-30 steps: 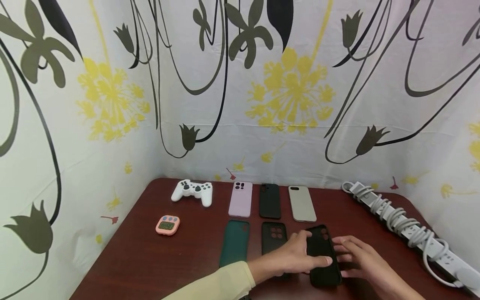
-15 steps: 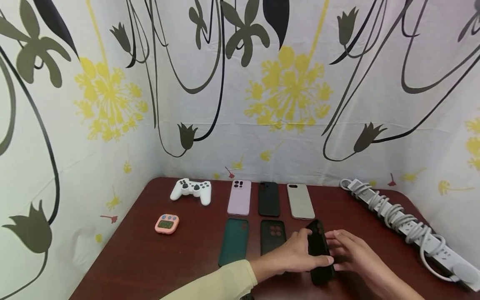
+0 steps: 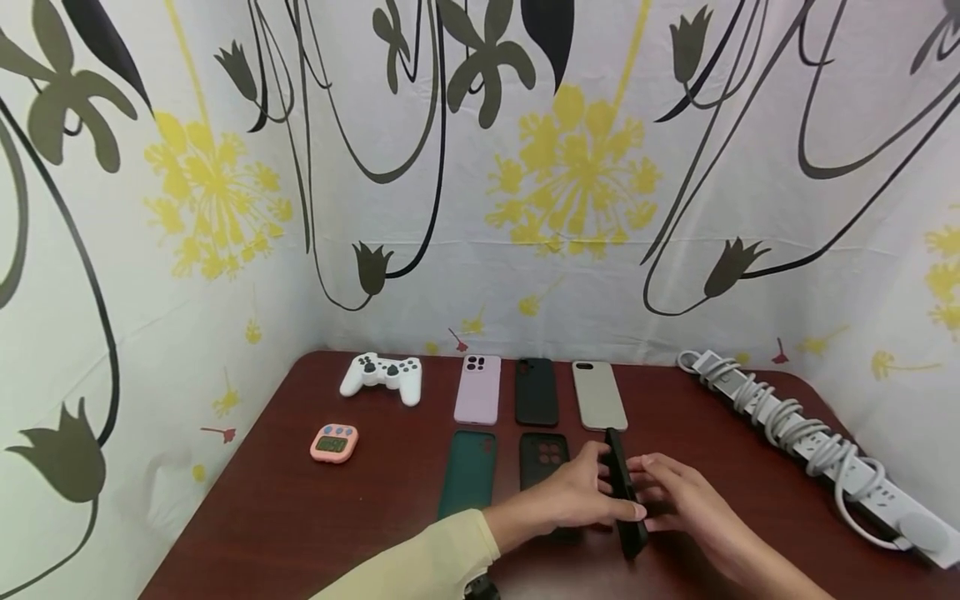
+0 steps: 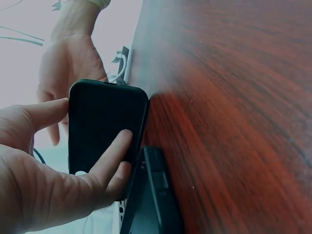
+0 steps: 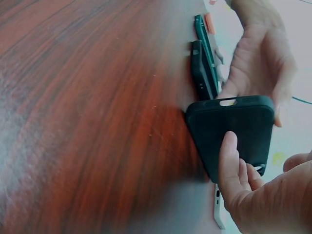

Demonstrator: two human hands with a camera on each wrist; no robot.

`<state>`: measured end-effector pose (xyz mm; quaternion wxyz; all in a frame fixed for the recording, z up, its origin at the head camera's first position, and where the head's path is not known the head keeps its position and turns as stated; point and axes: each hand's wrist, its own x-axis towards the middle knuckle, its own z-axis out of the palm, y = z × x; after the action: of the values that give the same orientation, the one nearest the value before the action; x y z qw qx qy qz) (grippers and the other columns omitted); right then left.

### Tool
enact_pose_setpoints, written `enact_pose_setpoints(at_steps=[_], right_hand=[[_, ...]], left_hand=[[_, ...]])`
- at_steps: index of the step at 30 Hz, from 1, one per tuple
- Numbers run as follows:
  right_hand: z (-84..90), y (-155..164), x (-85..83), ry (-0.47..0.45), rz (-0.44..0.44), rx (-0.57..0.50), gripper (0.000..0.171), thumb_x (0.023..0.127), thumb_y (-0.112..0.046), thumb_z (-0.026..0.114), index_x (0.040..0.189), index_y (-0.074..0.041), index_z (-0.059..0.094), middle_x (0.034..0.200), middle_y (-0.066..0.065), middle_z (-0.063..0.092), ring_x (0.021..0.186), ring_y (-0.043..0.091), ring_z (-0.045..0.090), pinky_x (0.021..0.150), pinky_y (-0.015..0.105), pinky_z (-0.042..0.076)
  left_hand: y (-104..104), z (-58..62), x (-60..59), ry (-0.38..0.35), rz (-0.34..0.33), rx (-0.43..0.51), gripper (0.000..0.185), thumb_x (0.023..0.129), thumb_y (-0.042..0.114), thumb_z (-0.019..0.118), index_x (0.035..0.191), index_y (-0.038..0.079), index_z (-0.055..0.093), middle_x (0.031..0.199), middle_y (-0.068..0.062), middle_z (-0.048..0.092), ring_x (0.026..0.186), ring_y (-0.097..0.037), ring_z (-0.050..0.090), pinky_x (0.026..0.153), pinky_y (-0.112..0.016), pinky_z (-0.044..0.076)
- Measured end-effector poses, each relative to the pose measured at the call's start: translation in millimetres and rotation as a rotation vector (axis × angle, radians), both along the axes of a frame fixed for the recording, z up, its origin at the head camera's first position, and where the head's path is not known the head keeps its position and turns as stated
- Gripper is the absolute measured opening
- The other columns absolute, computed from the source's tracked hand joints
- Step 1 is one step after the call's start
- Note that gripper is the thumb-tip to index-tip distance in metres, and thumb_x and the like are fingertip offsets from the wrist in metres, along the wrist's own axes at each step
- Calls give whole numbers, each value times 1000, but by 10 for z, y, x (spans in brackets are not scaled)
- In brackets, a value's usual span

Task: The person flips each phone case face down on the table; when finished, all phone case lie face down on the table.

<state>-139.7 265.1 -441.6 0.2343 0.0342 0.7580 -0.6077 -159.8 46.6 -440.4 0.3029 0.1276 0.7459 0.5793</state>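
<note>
A black phone case (image 3: 624, 493) stands on its long edge on the dark red table (image 3: 315, 525), held between both hands. My left hand (image 3: 600, 483) grips it from the left, thumb on one edge and a finger across its face (image 4: 105, 122). From the right, my right hand (image 3: 649, 493) holds it with a finger lying on its face (image 5: 234, 129). Just left of it, another black case (image 3: 543, 458) with camera holes lies flat, partly hidden under my left hand. A dark green case (image 3: 468, 472) lies further left.
A pink case (image 3: 478, 388), a black case (image 3: 536, 392) and a grey case (image 3: 598, 394) lie in a row at the back. A white game controller (image 3: 382, 377) and a pink timer (image 3: 333, 442) sit to the left. A white power strip (image 3: 810, 442) with coiled cord runs along the right edge.
The black case lay flat under both hands a second ago. It has been tipped up onto its long edge, and both hands have closed in on it.
</note>
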Motion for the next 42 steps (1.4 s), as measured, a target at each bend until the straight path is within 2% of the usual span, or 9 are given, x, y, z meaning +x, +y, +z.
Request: enact_pose_setpoints(at_steps=[6, 10, 13, 16, 21, 28, 36, 40, 42], right_hand=[[-101, -54, -39, -27, 23, 6, 56, 115, -41, 42, 148, 3, 49, 138, 15, 66, 107, 17, 72, 87, 43, 64], [-148, -77, -54, -32, 24, 33, 56, 113, -40, 48, 148, 4, 49, 134, 14, 68, 106, 19, 73, 87, 44, 64], [-175, -79, -54, 8, 58, 82, 52, 111, -34, 55, 146, 5, 50, 130, 15, 68, 104, 22, 74, 84, 44, 65], [-191, -90, -64, 60, 82, 149, 50, 107, -29, 63, 142, 5, 52, 127, 17, 68, 101, 23, 74, 79, 44, 65], [-184, -139, -88, 86, 55, 225, 55, 102, -31, 71, 141, 3, 54, 132, 20, 66, 103, 22, 70, 76, 44, 64], [-160, -183, -84, 102, -14, 258, 77, 100, -27, 75, 155, 4, 32, 149, 35, 50, 111, 23, 68, 81, 41, 62], [-158, -150, -78, 75, -87, 144, 94, 99, -20, 76, 164, 1, 12, 155, 36, 38, 119, 28, 66, 88, 45, 64], [-144, -102, -67, 66, -100, 143, 94, 97, -17, 78, 164, -2, 13, 154, 34, 39, 117, 26, 66, 87, 45, 64], [-138, -76, -69, 73, -94, 159, 92, 97, -16, 78, 163, -2, 16, 152, 34, 41, 115, 26, 66, 85, 44, 64]], left_hand=[[-89, 35, -9, 14, 12, 7, 82, 91, 16, 84, 158, 24, 38, 143, -5, 63, 120, -17, 70, 94, -39, 60], [-127, 34, 1, -72, 20, 125, 82, 92, 1, 80, 158, 22, 36, 145, -12, 58, 112, -23, 73, 85, -48, 65], [-148, 14, 13, -152, 29, 233, 83, 91, -11, 75, 156, 21, 35, 143, -14, 54, 102, -27, 75, 77, -51, 67], [-184, -4, 22, -175, 49, 273, 83, 89, -17, 71, 155, 19, 36, 140, -15, 54, 99, -30, 76, 74, -50, 67], [-258, -25, 23, -159, 55, 284, 85, 87, -20, 69, 157, 16, 36, 138, -15, 52, 101, -29, 75, 74, -47, 67], [-307, -63, 18, -146, 20, 292, 85, 87, -20, 67, 157, 17, 37, 137, -12, 51, 101, -25, 72, 74, -46, 67], [-266, -96, 8, -131, 35, 293, 82, 89, -18, 68, 156, 18, 38, 134, -11, 51, 105, -23, 68, 74, -47, 67], [-245, -123, 10, -124, 28, 285, 80, 90, -18, 67, 155, 18, 38, 130, -11, 52, 103, -23, 69, 74, -46, 67], [-228, -135, 9, -93, 16, 250, 80, 91, -16, 68, 156, 18, 38, 129, -10, 53, 102, -21, 69, 74, -44, 67]])
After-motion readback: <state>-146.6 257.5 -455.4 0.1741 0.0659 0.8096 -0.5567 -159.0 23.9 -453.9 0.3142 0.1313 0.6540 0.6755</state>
